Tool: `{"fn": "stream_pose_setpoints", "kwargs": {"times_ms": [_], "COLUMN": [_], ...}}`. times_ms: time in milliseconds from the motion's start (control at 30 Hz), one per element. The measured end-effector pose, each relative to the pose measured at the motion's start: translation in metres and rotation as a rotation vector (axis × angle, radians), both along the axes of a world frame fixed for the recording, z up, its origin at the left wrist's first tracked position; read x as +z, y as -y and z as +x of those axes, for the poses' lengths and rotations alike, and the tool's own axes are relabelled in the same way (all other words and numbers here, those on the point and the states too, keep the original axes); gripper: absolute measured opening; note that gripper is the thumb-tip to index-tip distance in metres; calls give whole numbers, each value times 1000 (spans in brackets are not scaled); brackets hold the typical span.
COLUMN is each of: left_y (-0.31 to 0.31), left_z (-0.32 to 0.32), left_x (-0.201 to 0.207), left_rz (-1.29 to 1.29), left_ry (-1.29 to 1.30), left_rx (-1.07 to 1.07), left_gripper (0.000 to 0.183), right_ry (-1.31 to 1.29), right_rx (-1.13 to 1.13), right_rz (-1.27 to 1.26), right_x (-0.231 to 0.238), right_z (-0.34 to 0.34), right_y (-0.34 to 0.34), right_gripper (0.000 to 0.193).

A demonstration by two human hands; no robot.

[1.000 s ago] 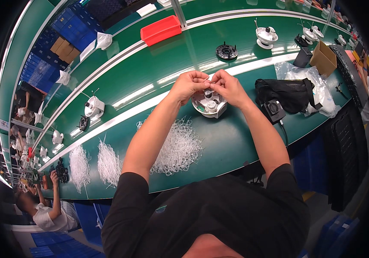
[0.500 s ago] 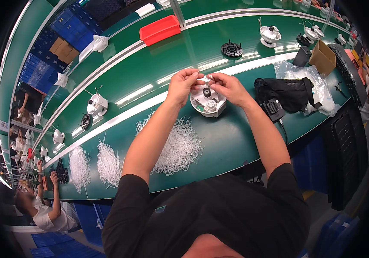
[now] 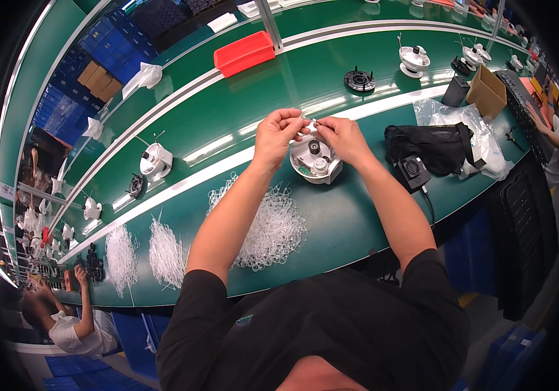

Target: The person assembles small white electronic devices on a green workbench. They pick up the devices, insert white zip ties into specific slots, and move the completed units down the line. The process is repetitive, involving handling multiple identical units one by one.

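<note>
A round white housing (image 3: pixel 322 174) stands on the green bench in front of me, its open top showing a black cylinder (image 3: pixel 314 147), a white round part and a bit of green board. Above its far rim, my left hand (image 3: pixel 279 135) is closed in a pinch on a small white piece (image 3: pixel 306 118), perhaps a wire end. My right hand (image 3: pixel 342 138) pinches at that same spot, fingertips almost touching the left ones. The fingers hide most of what they hold. Left of the housing lies a tangled heap of thin white loops (image 3: pixel 267 228).
Two smaller white bundles (image 3: pixel 121 260) (image 3: pixel 167 253) lie further left. Beyond the pale rail sit a white unit (image 3: pixel 155 161), a black base (image 3: pixel 359 80) and a red tray (image 3: pixel 245 53). A black bag (image 3: pixel 423 148) and black device (image 3: pixel 413 171) lie right. A co-worker (image 3: pixel 74 326) sits far left.
My hands have drawn closer together, the right one moving left toward the left fingertips. The white unit and black base beyond the rail have shifted slightly right.
</note>
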State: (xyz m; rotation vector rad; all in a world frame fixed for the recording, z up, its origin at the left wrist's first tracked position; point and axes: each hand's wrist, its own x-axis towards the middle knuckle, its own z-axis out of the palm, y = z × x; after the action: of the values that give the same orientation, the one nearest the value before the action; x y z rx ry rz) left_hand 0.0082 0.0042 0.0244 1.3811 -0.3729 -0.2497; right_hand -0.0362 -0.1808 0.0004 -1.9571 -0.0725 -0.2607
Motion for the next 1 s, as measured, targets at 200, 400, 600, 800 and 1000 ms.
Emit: {"fn": "stream_pose_setpoints", "kwargs": {"times_ms": [200,400,600,800,1000], "left_y": [8,12,13,9,9], "left_z": [3,9,2,5,-2], "left_x": [1,-3,5,-14,-14], "left_rz": [251,363,634,771,923], "left_ry": [-6,28,180,646,851], "left_rx": [-54,-73,-38,-43,-23], "left_gripper": [17,13,13,8,11], "right_ry": [33,82,19,-11,-189], "right_rx": [24,82,107,-6,-23], "right_rz": [-58,181,219,404,807], "right_x": [-1,-11,-5,-17,-27], "right_z": [0,-2,-6,6,6], "right_y": [2,4,5,8,17], "right_gripper": [23,24,27,21,21]}}
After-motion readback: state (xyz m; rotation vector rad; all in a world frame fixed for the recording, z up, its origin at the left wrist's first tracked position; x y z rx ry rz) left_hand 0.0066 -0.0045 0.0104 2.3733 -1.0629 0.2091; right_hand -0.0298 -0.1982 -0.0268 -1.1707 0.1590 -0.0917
